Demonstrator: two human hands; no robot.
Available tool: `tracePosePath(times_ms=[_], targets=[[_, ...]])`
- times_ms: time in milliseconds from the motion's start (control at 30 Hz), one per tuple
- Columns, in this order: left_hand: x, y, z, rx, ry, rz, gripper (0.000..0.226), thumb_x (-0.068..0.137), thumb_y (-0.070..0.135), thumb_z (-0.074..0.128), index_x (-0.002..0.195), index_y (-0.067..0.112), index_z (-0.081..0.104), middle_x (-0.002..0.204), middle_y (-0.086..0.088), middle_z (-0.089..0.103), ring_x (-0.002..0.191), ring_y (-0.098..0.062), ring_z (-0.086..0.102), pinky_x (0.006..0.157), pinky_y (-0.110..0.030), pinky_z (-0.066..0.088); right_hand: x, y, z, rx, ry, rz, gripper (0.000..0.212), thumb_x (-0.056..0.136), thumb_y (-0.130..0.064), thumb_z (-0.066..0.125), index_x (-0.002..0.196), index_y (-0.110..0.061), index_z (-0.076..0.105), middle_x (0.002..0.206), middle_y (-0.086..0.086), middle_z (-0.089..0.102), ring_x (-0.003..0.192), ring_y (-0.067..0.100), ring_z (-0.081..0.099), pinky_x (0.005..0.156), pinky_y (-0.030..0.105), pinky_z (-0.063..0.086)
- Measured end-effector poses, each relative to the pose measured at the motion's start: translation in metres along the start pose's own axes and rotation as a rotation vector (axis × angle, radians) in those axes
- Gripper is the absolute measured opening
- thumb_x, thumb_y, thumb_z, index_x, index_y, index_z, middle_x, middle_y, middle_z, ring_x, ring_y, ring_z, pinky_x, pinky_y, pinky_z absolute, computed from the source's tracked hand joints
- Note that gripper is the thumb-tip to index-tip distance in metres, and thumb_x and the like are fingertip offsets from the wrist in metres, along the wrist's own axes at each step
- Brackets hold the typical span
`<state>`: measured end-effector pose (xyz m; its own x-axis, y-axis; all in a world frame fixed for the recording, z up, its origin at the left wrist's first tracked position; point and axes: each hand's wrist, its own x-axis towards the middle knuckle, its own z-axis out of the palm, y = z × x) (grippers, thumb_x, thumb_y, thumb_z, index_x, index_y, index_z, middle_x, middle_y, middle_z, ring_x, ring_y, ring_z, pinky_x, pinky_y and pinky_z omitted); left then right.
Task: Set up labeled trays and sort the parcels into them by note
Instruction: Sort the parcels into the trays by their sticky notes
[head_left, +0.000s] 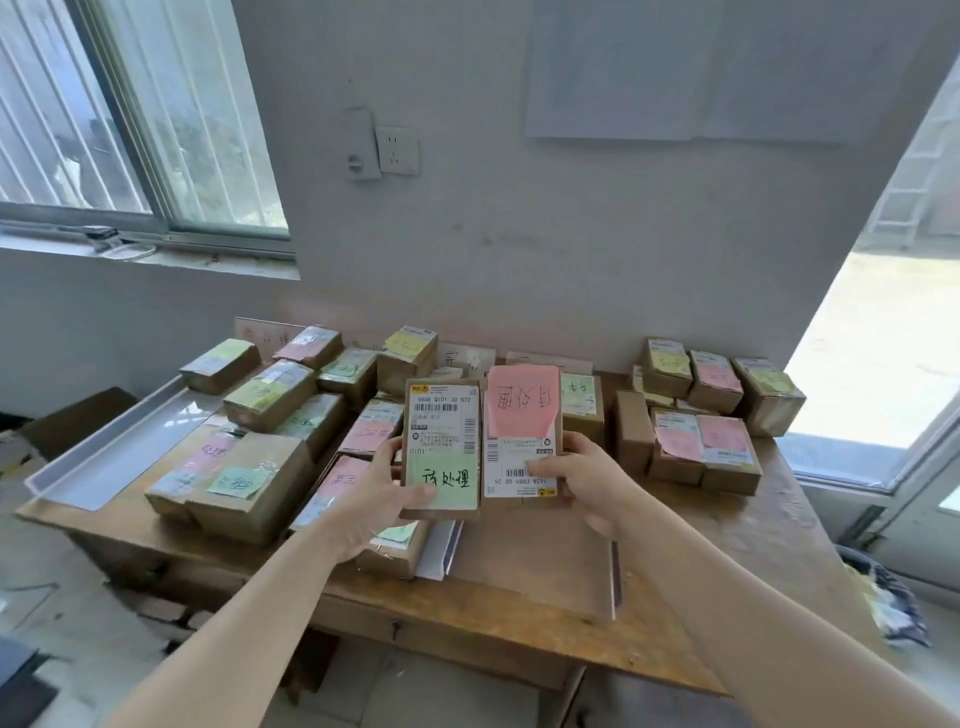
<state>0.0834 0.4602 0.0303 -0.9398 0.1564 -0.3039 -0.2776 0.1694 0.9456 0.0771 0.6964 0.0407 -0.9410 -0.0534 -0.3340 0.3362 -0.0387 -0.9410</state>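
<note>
So my left hand (382, 491) is wrapped round the lower left edge of the green-note parcel (441, 415), thumb on the front and fingers behind. My right hand (574, 470) pinches the pink-note parcel (521, 457) the same way at its bottom right corner. I'm holding both upright, side by side and touching edge to edge, up above the table (727, 561).

Handling-wise, these are small stiff cardboard boxes, and since one hand carries each I'd guess they're pretty light. The taped faces and glossy shipping labels look a bit slick, so I'd grip across the cardboard edges. Stay off the notes: the pink note (522, 400) is already curling at its bottom edge, so it could peel if I rub it. The green note (444, 480) sits flat right by my left thumb.

Just below my right hand there's a see-through tray (614, 577), and you can see the table wood through its bottom. Under and beyond my left hand is the messy left pile (249, 478), with green and pink notes mixed together. Well out past that is a grey tray (109, 447), and I can't tell whether the far boxes sit in it or just beside it. Beyond my right hand is the right cluster (701, 447), mostly pink notes on top.
</note>
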Motion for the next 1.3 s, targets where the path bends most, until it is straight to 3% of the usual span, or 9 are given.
tracePosePath(times_ms=[267, 433, 667, 833, 967, 1100, 1300], targets=[[-0.002, -0.017, -0.060, -0.001, -0.001, -0.009, 0.074, 0.084, 0.005, 0.067, 0.138, 0.030, 0.024, 0.112, -0.002, 0.064, 0.106, -0.022, 0.061, 0.098, -0.050, 0.045, 0.007, 0.006, 0.061, -0.016, 0.006, 0.014, 0.057, 0.082, 0.001, 0.066, 0.132, -0.009, 0.040, 0.098, 0.008, 0.072, 0.082, 0.020, 0.070, 0.068, 0.033, 0.057], [0.012, -0.010, -0.076, -0.032, -0.032, 0.044, 0.076, 0.083, -0.001, 0.065, 0.140, 0.029, 0.024, 0.117, -0.008, 0.060, 0.104, -0.021, 0.063, 0.079, -0.034, 0.057, 0.021, -0.008, 0.072, 0.004, 0.011, -0.017, 0.057, 0.081, 0.004, 0.066, 0.130, -0.008, 0.041, 0.095, 0.007, 0.071, 0.077, 0.017, 0.070, 0.055, 0.024, 0.054], [0.030, 0.001, -0.114, -0.090, 0.104, 0.068, 0.077, 0.081, -0.003, 0.066, 0.138, 0.026, 0.024, 0.108, -0.006, 0.064, 0.100, -0.022, 0.065, 0.086, -0.043, 0.055, 0.071, -0.033, 0.103, 0.043, -0.123, -0.052, 0.055, 0.079, 0.010, 0.064, 0.128, -0.007, 0.046, 0.102, 0.011, 0.071, 0.087, 0.023, 0.071, 0.067, 0.031, 0.056], [0.023, 0.000, -0.177, -0.063, 0.276, 0.080, 0.071, 0.083, -0.001, 0.065, 0.136, 0.027, 0.026, 0.112, -0.005, 0.060, 0.099, -0.020, 0.065, 0.078, -0.034, 0.057, 0.105, -0.045, 0.169, 0.017, -0.265, -0.046, 0.048, 0.080, 0.008, 0.065, 0.121, -0.008, 0.047, 0.102, 0.011, 0.070, 0.084, 0.020, 0.070, 0.061, 0.027, 0.056], [0.020, -0.007, -0.225, -0.089, 0.377, 0.088, 0.063, 0.084, 0.001, 0.065, 0.127, 0.031, 0.030, 0.109, -0.005, 0.060, 0.096, -0.019, 0.065, 0.074, -0.030, 0.057, 0.125, -0.050, 0.220, -0.055, -0.323, -0.051, 0.050, 0.078, -0.001, 0.071, 0.120, -0.008, 0.046, 0.102, 0.009, 0.069, 0.087, 0.020, 0.070, 0.071, 0.033, 0.057], [0.026, -0.016, -0.289, -0.122, 0.410, 0.095, 0.063, 0.084, 0.002, 0.066, 0.126, 0.032, 0.030, 0.104, -0.003, 0.061, 0.097, -0.022, 0.065, 0.084, -0.041, 0.055, 0.151, -0.057, 0.282, -0.054, -0.347, -0.059, 0.053, 0.076, -0.002, 0.073, 0.121, -0.007, 0.045, 0.103, 0.010, 0.070, 0.092, 0.024, 0.069, 0.083, 0.040, 0.056], [0.031, -0.041, -0.409, -0.092, 0.415, 0.032, 0.064, 0.085, 0.001, 0.065, 0.131, 0.027, 0.029, 0.102, 0.000, 0.057, 0.092, -0.016, 0.063, 0.072, -0.032, 0.057, 0.182, -0.039, 0.404, 0.007, -0.308, -0.005, 0.053, 0.077, -0.002, 0.073, 0.121, -0.007, 0.044, 0.104, 0.014, 0.070, 0.090, 0.027, 0.070, 0.077, 0.042, 0.057]])
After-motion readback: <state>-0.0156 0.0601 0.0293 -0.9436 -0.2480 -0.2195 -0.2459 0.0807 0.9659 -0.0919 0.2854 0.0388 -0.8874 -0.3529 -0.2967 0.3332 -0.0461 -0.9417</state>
